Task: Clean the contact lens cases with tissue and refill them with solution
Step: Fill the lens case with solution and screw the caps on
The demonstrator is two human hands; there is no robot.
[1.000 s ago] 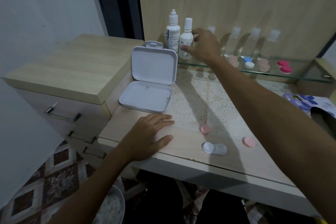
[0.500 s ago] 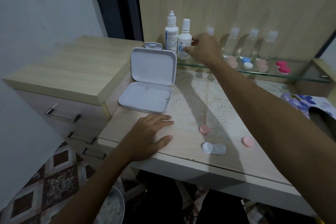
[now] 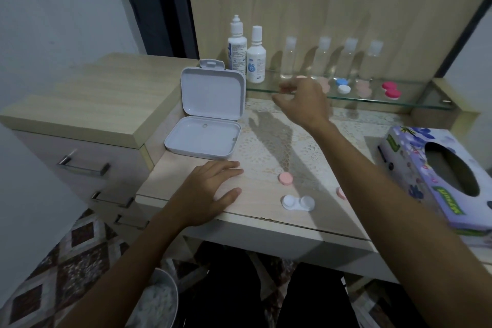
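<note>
Two hands work over a pale wooden tabletop (image 3: 186, 181). At its right edge a flowered tissue box (image 3: 436, 176) is partly cut off, and no tissue shows in its opening. A white hinged box (image 3: 207, 114) stands open and empty by the glass shelf (image 3: 415, 100), which carries two white solution bottles (image 3: 247, 56), four clear bottles and several more closed lens cases. The left hand (image 3: 210, 192) rests flat with fingers released; the right hand (image 3: 303, 98) hovers at the shelf edge, blurred, fingers loose and grasping nothing I can see. Near the front edge lies the white lens case (image 3: 298, 203), uncapped, its pink caps (image 3: 286, 178) apart, one half hidden by the right forearm. Judging by this, refilling is not begun; whether wiping is done cannot be told.
</note>
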